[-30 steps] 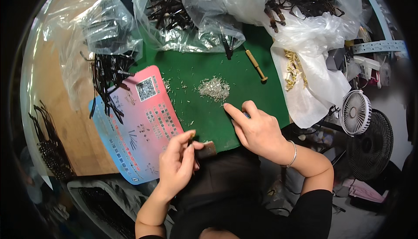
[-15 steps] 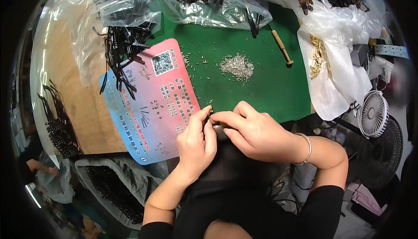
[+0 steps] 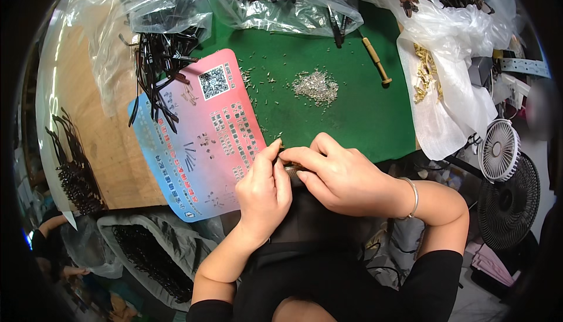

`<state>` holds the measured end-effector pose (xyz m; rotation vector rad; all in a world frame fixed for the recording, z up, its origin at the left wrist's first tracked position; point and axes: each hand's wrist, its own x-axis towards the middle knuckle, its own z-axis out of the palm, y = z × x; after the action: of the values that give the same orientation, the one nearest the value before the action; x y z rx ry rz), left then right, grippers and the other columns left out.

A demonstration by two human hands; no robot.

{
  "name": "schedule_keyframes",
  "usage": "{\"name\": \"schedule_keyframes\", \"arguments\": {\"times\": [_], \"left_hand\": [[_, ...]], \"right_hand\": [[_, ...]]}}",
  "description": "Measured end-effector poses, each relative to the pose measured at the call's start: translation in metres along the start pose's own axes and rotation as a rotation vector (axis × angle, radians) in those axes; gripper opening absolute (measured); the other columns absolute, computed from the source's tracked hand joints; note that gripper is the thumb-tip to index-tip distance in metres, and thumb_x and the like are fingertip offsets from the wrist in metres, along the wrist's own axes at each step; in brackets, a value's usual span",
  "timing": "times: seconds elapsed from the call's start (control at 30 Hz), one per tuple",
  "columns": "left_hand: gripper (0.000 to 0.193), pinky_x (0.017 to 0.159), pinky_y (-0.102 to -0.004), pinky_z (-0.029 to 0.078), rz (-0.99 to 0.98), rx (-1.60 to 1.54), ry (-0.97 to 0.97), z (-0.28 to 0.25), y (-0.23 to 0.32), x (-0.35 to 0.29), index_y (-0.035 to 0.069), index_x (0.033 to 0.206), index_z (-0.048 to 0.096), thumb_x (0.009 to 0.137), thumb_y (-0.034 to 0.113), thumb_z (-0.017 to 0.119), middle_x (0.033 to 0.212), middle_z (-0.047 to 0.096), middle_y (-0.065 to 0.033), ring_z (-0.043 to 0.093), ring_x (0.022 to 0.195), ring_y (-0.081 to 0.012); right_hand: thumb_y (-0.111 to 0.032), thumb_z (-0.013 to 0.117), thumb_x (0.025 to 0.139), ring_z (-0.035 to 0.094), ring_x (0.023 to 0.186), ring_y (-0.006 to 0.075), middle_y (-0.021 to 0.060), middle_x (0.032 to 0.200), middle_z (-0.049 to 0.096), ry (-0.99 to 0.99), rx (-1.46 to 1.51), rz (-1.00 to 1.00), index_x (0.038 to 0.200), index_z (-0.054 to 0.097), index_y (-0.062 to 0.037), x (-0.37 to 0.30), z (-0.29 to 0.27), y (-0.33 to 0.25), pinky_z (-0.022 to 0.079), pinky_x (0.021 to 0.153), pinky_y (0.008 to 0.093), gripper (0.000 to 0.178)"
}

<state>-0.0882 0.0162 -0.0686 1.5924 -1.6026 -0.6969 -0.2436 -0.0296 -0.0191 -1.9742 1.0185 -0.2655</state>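
My left hand (image 3: 262, 196) and my right hand (image 3: 346, 176) meet at the near edge of the green work mat (image 3: 363, 128). Both are closed, thumbs and fingertips pinched on a small dark brown eyeglass part (image 3: 295, 168). Fingers hide most of this part, so its full shape cannot be made out. A bracelet circles my right wrist. Beyond my hands lies a heap of tiny silver screws (image 3: 315, 87), with several strays around it. Under my left hand's fingers is the corner of a pink and blue printed sheet (image 3: 205, 140).
Dark eyeglass temples (image 3: 158, 76) lie at the left, another bunch (image 3: 79, 172) beyond. Clear plastic bags (image 3: 281, 14) line the back. At right are a brass-coloured screwdriver (image 3: 376, 61), gold parts (image 3: 427, 73) on white wrapping, and fans (image 3: 499, 149). A lined basket (image 3: 199, 246) stands below the table.
The whole view has shifted slightly left. My hands keep the same pinch, the right fingers a little differently bent. At the lower left, another person's arms have moved.
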Motion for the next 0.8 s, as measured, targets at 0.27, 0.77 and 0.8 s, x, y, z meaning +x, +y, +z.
{"name": "schedule_keyframes", "arguments": {"times": [0.27, 0.77, 0.8], "left_hand": [[0.026, 0.057, -0.0308, 0.052, -0.011, -0.018, -0.031, -0.002, -0.001, 0.003, -0.004, 0.106, 0.058, 0.081, -0.007, 0.053, 0.078, 0.065, -0.0164, 0.067, 0.066, -0.0247], [0.025, 0.060, -0.0316, 0.053, -0.026, -0.012, -0.103, -0.005, 0.000, 0.006, -0.004, 0.105, 0.058, 0.081, -0.006, 0.053, 0.078, 0.066, -0.0165, 0.067, 0.069, -0.0257], [0.025, 0.060, -0.0317, 0.053, -0.022, -0.001, -0.109, -0.006, 0.002, 0.006, -0.004, 0.106, 0.058, 0.081, -0.006, 0.053, 0.078, 0.066, -0.0165, 0.067, 0.069, -0.0259]], "right_hand": [[-0.011, 0.048, 0.086, 0.058, 0.072, 0.0384, 0.0233, 0.085, 0.054, -0.111, 0.161, 0.078, 0.110, 0.050, 0.0005, 0.007, 0.000, 0.004, 0.051, 0.065, 0.0437, 0.027], [-0.013, 0.048, 0.087, 0.059, 0.074, 0.0399, 0.0246, 0.090, 0.055, -0.230, 0.107, 0.167, 0.112, 0.052, -0.0026, 0.014, -0.012, -0.001, 0.051, 0.068, 0.0447, 0.028], [-0.014, 0.048, 0.087, 0.059, 0.076, 0.0403, 0.0245, 0.092, 0.055, -0.229, 0.144, 0.173, 0.112, 0.053, -0.0032, 0.012, -0.011, 0.000, 0.051, 0.071, 0.0450, 0.028]]}}
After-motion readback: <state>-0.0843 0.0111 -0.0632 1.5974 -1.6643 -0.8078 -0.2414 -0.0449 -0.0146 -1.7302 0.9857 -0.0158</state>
